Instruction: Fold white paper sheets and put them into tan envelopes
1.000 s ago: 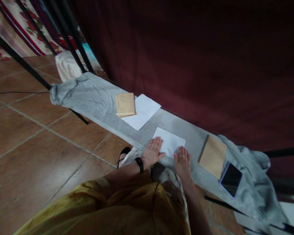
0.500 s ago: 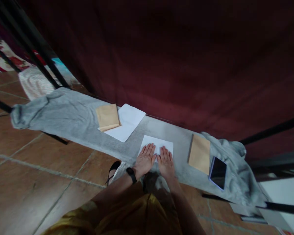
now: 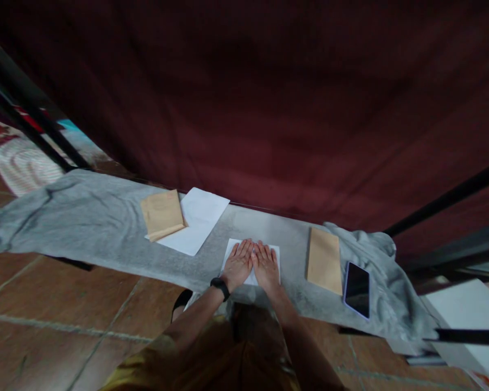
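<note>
Both palms lie flat on a white sheet of paper (image 3: 251, 278) on the grey cloth-covered bench. My left hand (image 3: 237, 264), with a black band at its wrist, covers the left part of the sheet, fingers stretched out. Beside it my right hand (image 3: 266, 266) rests on the right part, fingers extended too. The thumbs and index fingers of the two hands meet or nearly meet near the middle. Much of the sheet is hidden beneath the hands. Its top edge and corners show.
Left of the hands, folded brown paper (image 3: 163, 213) lies partly over larger white paper (image 3: 206, 214). To the right are a flat brown paper piece (image 3: 325, 260) and a phone (image 3: 357, 290). A dark red curtain (image 3: 261, 136) hangs behind the grey cloth (image 3: 114, 233). Black bars (image 3: 452, 195) flank the bench.
My hands have moved closer together and slightly up the sheet, still flat. The camera view has shifted, so the bench sits lower and a little left.
</note>
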The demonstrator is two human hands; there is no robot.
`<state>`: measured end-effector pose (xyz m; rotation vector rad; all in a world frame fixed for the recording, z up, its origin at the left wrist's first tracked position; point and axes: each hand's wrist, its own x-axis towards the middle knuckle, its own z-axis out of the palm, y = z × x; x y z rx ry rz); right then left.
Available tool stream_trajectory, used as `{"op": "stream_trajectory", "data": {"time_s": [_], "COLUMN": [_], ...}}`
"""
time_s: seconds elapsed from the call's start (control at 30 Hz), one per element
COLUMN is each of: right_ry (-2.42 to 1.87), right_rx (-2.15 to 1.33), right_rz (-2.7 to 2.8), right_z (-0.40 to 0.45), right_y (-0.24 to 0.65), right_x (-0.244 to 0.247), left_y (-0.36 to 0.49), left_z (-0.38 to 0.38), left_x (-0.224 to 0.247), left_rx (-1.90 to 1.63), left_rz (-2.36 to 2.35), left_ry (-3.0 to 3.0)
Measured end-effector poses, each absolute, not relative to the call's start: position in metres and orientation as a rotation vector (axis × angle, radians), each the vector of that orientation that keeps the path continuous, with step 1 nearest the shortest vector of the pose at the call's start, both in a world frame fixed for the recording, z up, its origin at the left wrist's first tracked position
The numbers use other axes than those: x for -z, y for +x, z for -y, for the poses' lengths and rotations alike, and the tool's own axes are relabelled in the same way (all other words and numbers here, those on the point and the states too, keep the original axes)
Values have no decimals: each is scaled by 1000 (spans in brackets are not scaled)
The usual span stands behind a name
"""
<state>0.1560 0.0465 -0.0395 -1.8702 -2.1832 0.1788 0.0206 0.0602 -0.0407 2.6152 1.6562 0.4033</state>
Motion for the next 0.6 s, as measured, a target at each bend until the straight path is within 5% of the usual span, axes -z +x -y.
{"op": "stream_trajectory", "data": {"time_s": [0.6], "right_ry": [-1963], "right_rx": [-36], "right_rz": [2026], "right_z": [-37], "right_y": [187], "right_x": [57], "left_y": [-21], "left_z": [-52], "left_x": [44], "left_rx": [-370], "left_rz": [-1961], "left_ry": [2470]}}
